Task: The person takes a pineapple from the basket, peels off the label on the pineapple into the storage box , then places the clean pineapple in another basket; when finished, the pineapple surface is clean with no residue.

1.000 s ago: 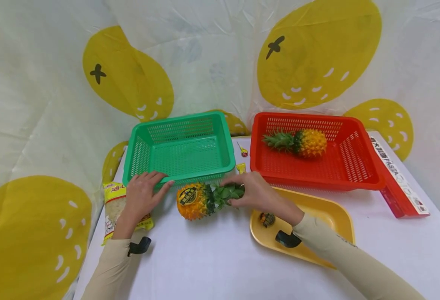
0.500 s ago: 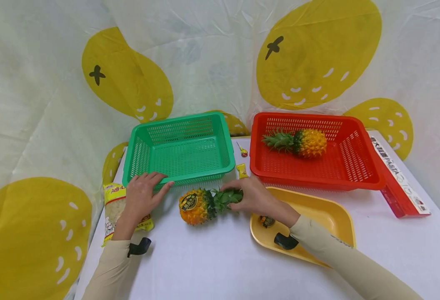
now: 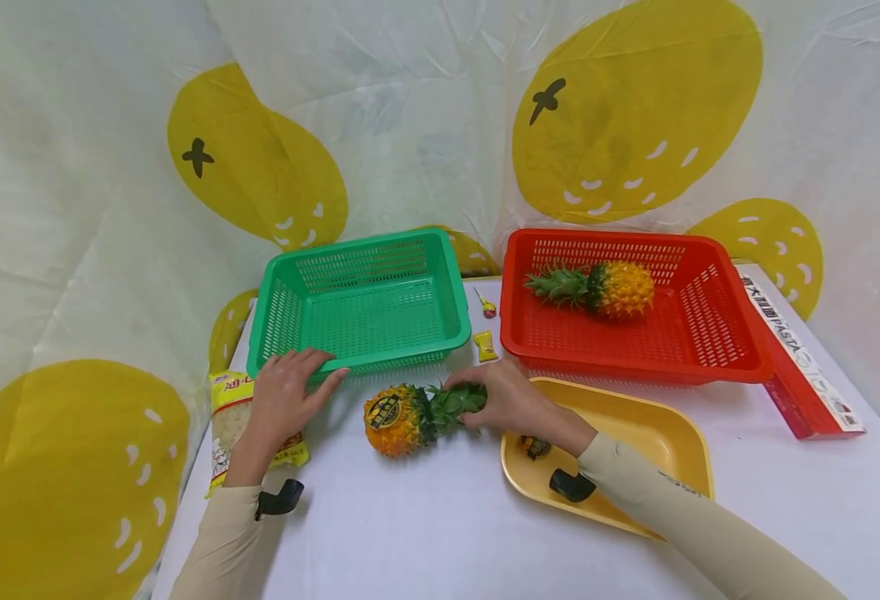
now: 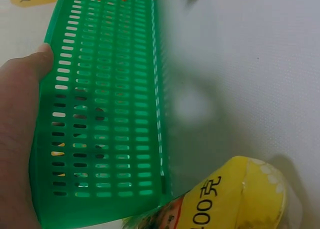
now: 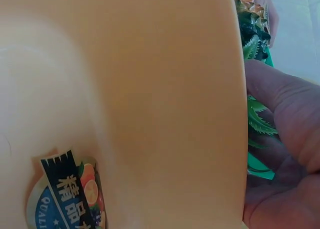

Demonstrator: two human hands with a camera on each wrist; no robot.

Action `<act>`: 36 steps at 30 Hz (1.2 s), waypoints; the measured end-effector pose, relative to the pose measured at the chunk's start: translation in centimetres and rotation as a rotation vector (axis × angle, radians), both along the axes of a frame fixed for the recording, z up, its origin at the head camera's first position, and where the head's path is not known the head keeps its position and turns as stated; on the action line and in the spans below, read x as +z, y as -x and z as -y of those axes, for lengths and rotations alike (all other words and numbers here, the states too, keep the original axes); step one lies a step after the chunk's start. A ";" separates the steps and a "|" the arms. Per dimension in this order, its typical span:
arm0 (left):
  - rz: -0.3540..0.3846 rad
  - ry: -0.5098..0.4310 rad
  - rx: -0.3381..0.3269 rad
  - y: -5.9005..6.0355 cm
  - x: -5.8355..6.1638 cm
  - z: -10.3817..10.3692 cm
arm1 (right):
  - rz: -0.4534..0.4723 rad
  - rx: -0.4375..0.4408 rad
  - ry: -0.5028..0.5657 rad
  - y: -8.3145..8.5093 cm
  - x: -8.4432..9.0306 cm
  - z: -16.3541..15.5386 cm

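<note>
The right hand [image 3: 511, 398], fingers curled round its green crown, has slid the spiky orange-yellow pineapple [image 3: 398, 415] slightly rightward on the white table [image 3: 425, 517], while the left hand [image 3: 284, 398] apparently rests straight-fingered on the green perforated plastic basket [image 3: 365, 300].

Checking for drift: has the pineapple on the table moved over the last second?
Yes. The pineapple slid slightly right, toward the yellow tray.

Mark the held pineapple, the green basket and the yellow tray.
pineapple [image 3: 393, 414]: head view, orange body by its label.
green basket [image 3: 361, 317]: head view, bare mesh floor.
yellow tray [image 3: 638, 440]: head view, bare inner floor.
</note>
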State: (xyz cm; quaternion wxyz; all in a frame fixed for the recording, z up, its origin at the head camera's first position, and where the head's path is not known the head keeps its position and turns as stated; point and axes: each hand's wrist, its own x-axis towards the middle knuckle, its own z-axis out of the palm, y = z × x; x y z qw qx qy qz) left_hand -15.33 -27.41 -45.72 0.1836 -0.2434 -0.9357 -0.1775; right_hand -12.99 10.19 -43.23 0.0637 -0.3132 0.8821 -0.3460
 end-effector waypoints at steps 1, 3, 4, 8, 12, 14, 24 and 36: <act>0.000 -0.002 0.000 0.0 0.0 0.0 | 0.001 0.002 -0.003 0.0 0.0 0.0; -0.002 -0.002 0.001 -0.1 0.0 0.0 | 0.010 0.007 -0.005 0.0 -0.1 0.0; -0.002 -0.001 0.000 -0.1 0.1 0.0 | 0.016 0.009 -0.007 0.0 -0.1 0.0; 0.015 0.000 -0.004 -0.2 0.2 0.1 | 0.040 0.022 -0.015 0.0 0.0 0.0; 0.044 -0.037 -0.019 -0.4 0.6 0.3 | 0.076 0.023 -0.042 0.1 0.1 0.1; 0.049 -0.059 -0.029 -0.5 0.8 0.3 | 0.101 0.021 -0.058 0.0 0.2 0.2; -0.009 -0.114 -0.040 -1.8 2.4 0.0 | 0.108 0.040 -0.118 -0.1 0.1 0.5; 0.025 -0.152 -0.137 -3.3 4.4 -1.4 | 0.111 0.037 -0.134 -0.1 0.2 0.7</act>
